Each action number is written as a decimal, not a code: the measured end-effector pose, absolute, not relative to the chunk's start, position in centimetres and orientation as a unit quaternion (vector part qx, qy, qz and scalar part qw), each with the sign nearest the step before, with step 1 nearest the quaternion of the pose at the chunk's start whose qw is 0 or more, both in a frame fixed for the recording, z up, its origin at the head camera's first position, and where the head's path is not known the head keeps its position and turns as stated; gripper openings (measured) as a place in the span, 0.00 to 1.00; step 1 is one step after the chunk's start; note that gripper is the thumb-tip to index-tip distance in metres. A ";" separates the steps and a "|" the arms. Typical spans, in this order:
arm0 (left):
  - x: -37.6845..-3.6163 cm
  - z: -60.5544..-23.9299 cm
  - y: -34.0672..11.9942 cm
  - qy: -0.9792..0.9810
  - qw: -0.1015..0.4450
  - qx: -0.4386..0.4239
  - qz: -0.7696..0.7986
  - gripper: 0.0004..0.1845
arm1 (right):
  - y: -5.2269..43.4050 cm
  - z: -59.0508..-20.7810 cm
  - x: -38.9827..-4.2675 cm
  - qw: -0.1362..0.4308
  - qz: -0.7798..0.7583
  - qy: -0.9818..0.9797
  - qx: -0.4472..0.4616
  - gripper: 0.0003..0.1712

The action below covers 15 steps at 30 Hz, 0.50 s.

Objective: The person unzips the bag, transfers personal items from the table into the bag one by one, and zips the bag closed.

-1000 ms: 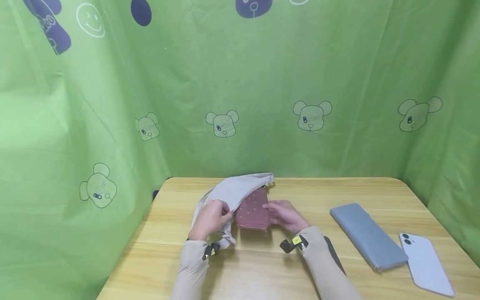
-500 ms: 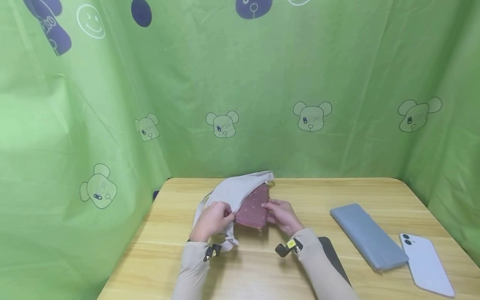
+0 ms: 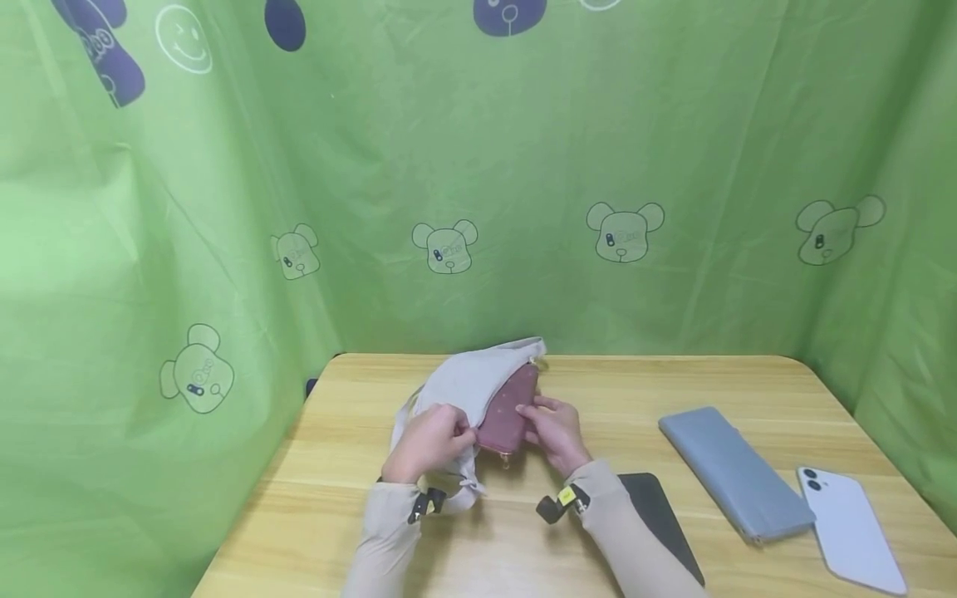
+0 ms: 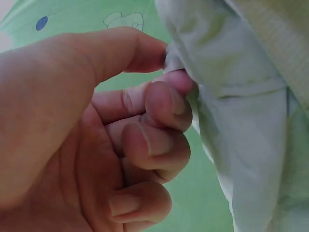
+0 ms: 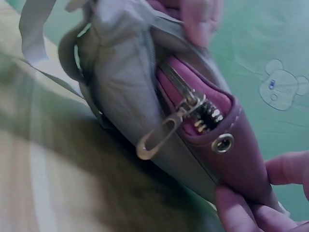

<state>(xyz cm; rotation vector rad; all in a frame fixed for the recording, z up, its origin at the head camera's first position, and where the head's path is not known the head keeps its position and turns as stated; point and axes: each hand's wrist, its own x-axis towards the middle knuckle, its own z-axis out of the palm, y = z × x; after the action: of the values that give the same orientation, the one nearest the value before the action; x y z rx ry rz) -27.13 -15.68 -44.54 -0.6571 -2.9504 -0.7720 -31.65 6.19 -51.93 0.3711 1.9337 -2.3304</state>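
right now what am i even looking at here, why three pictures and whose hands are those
These are one person's two bare hands, filmed by three cameras. The wide picture comes from a head camera; the close-ups come from cameras on each wrist. The left hand pinches the edge of a grey fabric bag. The right hand holds a maroon dotted pouch at the bag's opening; its zipper pull shows close up. On the wooden table lie a grey case, a white phone and a dark flat item.

A soft grey bag (image 3: pixel 471 384) is held up above the bench, near the middle. A dark pink purse (image 3: pixel 507 409) with little dots is tucked halfway into it, tilted. A metal zip pull (image 5: pixel 157 137) hangs from the purse.
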 end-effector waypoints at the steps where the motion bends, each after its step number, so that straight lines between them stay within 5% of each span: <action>1: -27.1 -44.5 -15.5 -0.945 0.010 -0.213 -0.248 0.12 | 6.0 -52.0 -31.5 0.041 -0.763 0.634 0.123 0.35; 10: -26.8 -45.2 -15.0 -0.956 -0.001 -0.188 -0.223 0.18 | 4.8 -52.7 -31.1 0.054 -0.766 0.631 0.113 0.39; 15: -27.2 -45.9 -15.2 -0.972 0.017 -0.153 -0.176 0.09 | 4.3 -53.4 -30.9 0.087 -0.769 0.625 0.098 0.37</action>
<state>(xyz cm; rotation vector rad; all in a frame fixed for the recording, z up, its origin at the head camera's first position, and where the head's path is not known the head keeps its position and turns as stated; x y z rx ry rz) -27.20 -15.22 -45.93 -0.4760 -3.0219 -0.5477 -30.86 4.31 -53.35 0.2923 1.8631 -2.2913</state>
